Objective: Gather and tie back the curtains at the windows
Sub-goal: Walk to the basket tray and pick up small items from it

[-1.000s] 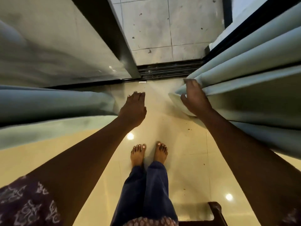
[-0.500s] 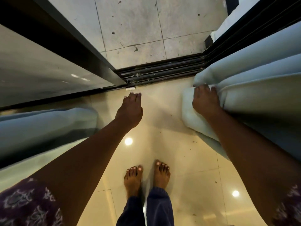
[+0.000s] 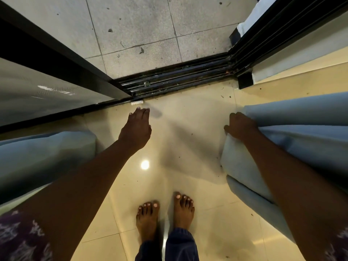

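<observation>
Under the person's feet is a shiny cream floor [image 3: 188, 140], and past it a grey tiled floor [image 3: 143, 31] outside, beyond the dark door track [image 3: 177, 76]. On the left stands a big glass door [image 3: 43, 91] with a black frame.

Two pale blue curtains hang at the sides. The left curtain [image 3: 41, 153] hangs loose, well apart from any hand. The right curtain [image 3: 293, 140] is bunched into thick folds.

The right hand [image 3: 240, 125] has its fingers curled round the edge of the right curtain and grips it. The left hand [image 3: 136, 129] holds nothing; its fingers are straight and reach out over the floor.

Two bare feet [image 3: 165, 217] stand close together near the track.

I think the gathering has only begun, and nothing is tied yet. No tie shows anywhere. The cloth is thick, so with only one hand on it some folds could slip free and fall back. The loose hem near the feet could get stepped on.
</observation>
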